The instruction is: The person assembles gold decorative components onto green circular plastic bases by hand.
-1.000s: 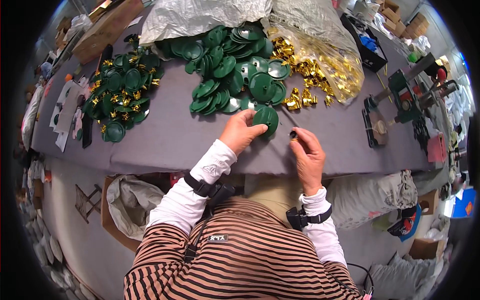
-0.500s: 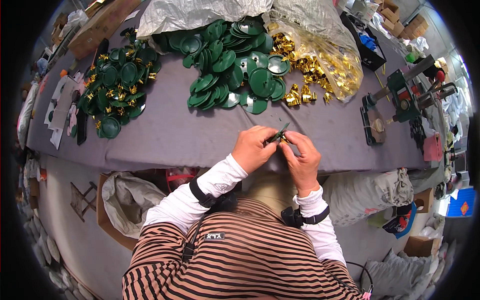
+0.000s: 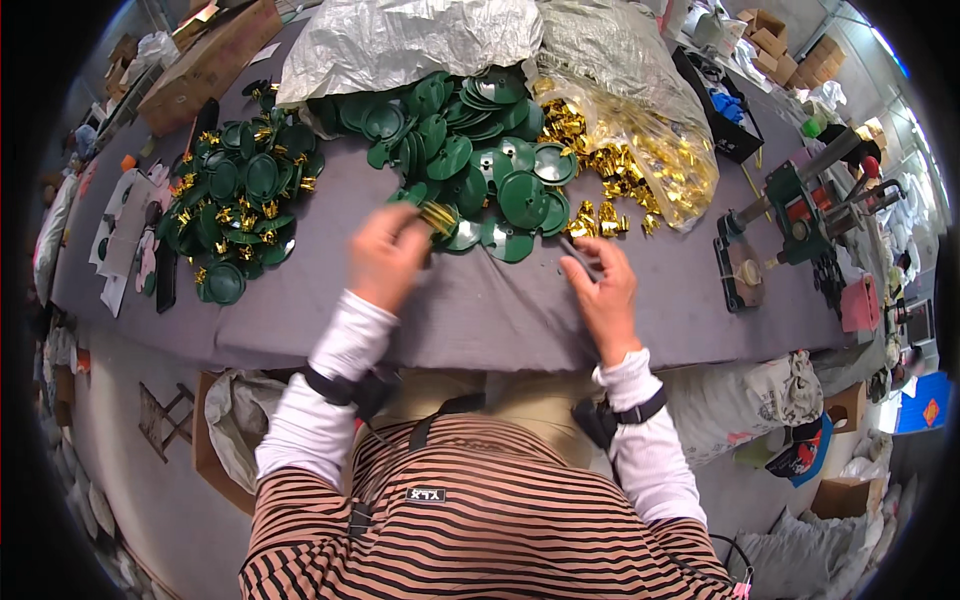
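Observation:
My left hand, blurred by motion, is closed on a green disc with a gold foil clip, just in front of the big pile of green discs. My right hand is over the table with thumb and forefinger apart and no object visible between them. Its fingertips are just in front of a heap of loose gold foil clips. At the left lies another pile of green discs, these with gold clips attached.
A silvery sack covers the back of the disc pile. Beside it, a clear plastic bag holds gold pieces. A green hand press stands at the right, near a black tray. Papers and a phone lie at the left.
My hands have parted. The left one has swung left and away from me with the disc and gold clip; the right one has shifted slightly outward, toward the loose gold clips.

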`<action>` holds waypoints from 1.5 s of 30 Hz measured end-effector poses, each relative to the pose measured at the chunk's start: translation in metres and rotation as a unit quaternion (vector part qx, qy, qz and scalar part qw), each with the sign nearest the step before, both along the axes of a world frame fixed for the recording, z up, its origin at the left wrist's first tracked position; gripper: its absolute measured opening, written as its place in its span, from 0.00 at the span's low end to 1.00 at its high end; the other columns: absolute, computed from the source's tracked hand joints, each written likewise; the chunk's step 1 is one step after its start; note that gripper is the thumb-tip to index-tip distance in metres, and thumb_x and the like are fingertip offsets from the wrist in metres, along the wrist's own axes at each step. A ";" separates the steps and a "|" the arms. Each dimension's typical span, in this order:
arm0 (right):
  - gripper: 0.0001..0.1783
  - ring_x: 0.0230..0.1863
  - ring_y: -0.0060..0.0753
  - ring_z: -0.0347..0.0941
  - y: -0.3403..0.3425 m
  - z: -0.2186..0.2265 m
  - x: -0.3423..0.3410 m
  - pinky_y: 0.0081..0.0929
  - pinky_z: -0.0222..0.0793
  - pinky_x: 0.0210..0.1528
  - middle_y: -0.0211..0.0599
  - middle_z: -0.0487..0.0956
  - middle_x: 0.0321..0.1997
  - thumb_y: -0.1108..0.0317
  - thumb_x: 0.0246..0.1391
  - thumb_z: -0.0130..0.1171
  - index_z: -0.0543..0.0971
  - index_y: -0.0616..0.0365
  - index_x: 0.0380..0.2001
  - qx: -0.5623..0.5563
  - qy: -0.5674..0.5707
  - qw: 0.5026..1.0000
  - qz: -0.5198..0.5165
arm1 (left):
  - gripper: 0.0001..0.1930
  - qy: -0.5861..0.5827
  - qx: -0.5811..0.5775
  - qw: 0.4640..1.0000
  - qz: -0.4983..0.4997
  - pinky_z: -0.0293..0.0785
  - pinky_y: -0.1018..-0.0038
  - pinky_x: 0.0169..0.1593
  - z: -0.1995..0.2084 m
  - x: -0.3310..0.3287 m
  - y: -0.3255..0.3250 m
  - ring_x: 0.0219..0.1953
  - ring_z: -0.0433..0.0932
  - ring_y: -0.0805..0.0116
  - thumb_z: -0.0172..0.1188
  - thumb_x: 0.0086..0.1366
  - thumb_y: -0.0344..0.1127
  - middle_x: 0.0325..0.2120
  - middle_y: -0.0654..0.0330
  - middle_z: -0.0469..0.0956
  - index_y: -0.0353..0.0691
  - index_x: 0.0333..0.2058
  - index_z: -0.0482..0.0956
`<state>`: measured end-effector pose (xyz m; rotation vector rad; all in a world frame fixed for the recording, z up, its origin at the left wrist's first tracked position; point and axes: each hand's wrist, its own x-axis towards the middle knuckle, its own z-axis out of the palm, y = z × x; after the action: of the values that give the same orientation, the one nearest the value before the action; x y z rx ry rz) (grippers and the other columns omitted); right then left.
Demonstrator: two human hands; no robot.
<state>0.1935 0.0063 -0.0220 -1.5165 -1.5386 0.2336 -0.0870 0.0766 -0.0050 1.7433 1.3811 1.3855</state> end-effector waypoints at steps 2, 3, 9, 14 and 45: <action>0.20 0.52 0.46 0.69 0.025 -0.005 0.017 0.38 0.65 0.55 0.37 0.78 0.48 0.69 0.45 0.67 0.78 0.55 0.45 0.042 -0.137 0.990 -0.006 | 0.13 0.048 0.083 0.988 0.119 0.76 0.69 0.38 0.024 -0.052 0.044 0.32 0.80 0.62 0.62 0.55 0.30 0.33 0.52 0.82 0.33 0.40 0.81; 0.20 0.54 0.46 0.68 0.034 -0.007 0.017 0.39 0.64 0.57 0.36 0.77 0.50 0.69 0.45 0.67 0.78 0.55 0.45 0.066 -0.198 0.978 -0.001 | 0.18 0.172 0.179 0.951 0.183 0.73 0.65 0.47 0.024 -0.086 0.064 0.41 0.78 0.57 0.63 0.55 0.31 0.40 0.52 0.80 0.35 0.46 0.78; 0.18 0.53 0.45 0.67 0.051 -0.040 0.036 0.38 0.63 0.58 0.34 0.76 0.48 0.71 0.44 0.67 0.79 0.54 0.41 0.047 -0.192 0.980 -0.001 | 0.18 0.205 0.247 0.946 0.051 0.68 0.64 0.54 0.039 -0.007 0.050 0.46 0.74 0.55 0.64 0.52 0.28 0.42 0.56 0.79 0.40 0.45 0.78; 0.14 0.49 0.45 0.68 0.046 -0.033 0.028 0.37 0.65 0.53 0.36 0.76 0.44 0.71 0.45 0.67 0.79 0.56 0.38 0.050 -0.155 0.986 -0.024 | 0.24 0.307 0.235 0.914 -0.121 0.67 0.63 0.57 0.001 0.086 0.056 0.55 0.70 0.53 0.65 0.54 0.32 0.51 0.56 0.75 0.40 0.51 0.74; 0.15 0.45 0.40 0.72 0.007 -0.029 0.029 0.32 0.70 0.47 0.33 0.81 0.37 0.70 0.43 0.69 0.80 0.55 0.37 0.080 -0.041 0.988 -0.127 | 0.35 0.369 0.112 0.906 -0.175 0.66 0.62 0.55 -0.008 0.099 -0.017 0.56 0.66 0.53 0.76 0.39 0.38 0.49 0.56 0.72 0.40 0.47 0.70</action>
<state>0.2224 0.0135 -0.0508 -1.5906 -1.3744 -0.0993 0.0119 0.0597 -0.0127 2.6843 1.1692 0.7187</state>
